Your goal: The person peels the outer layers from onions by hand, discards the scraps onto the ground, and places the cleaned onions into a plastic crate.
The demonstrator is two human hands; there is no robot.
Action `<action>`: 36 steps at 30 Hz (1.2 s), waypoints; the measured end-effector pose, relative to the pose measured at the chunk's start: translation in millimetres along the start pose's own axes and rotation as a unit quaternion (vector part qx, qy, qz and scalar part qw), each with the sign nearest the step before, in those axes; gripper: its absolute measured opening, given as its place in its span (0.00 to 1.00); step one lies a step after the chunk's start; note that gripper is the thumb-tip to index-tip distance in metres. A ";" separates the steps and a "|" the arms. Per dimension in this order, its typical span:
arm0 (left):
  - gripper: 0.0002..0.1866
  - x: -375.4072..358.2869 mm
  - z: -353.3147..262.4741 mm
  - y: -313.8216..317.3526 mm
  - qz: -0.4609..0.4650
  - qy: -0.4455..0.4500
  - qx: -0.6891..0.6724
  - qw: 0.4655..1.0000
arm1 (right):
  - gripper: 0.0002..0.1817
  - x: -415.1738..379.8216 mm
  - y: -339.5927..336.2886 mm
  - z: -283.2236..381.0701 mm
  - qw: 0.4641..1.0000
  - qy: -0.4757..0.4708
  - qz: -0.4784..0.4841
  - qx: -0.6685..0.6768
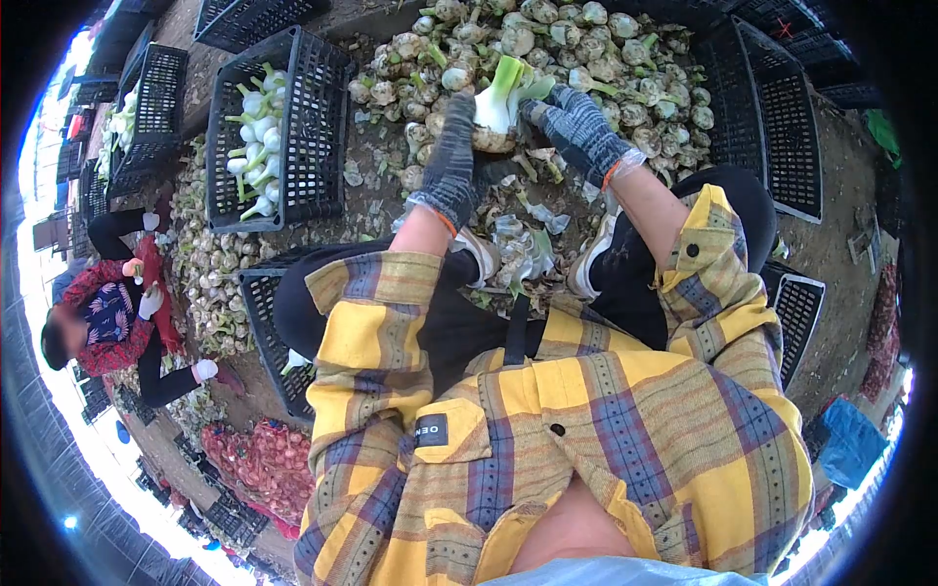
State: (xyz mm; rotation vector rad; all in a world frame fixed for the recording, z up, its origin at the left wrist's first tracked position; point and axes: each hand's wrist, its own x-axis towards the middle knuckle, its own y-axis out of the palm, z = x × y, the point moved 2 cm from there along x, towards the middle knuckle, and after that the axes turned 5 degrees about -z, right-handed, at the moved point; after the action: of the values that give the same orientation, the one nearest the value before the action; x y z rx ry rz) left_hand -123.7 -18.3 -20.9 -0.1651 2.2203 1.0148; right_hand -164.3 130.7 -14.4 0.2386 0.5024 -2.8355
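Observation:
A large bulb (496,109) with a white body, a cut green top and a brown root base is held upright between my hands, above the heap. My left hand (452,146), in a grey knit glove, grips its left side. On the other side, my right hand (576,129), gloved alike, has its fingers closed on a pale green outer leaf (537,88) of the bulb. Behind them lies a heap of dirty unpeeled bulbs (625,59). Stripped skins (523,249) litter the ground between my shoes.
A black crate (315,146) of peeled white bulbs stands to the left. Another crate (256,322) sits by my left knee, and more crates (787,117) stand on the right. A person (107,313) sits at the far left near another bulb pile (210,264). Red net sacks (259,464) lie lower left.

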 end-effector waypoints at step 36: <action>0.20 1.2 -1.4 -7.5 -0.052 0.027 0.065 0.996 | 0.19 -6.7 -7.1 23.4 0.986 0.008 0.132 0.100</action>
State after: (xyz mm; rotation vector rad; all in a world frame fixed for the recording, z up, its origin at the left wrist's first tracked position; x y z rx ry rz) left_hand -122.6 -24.3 -25.7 -0.2501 2.2918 0.8163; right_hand -162.6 130.3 10.9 0.3386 0.1733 -2.6238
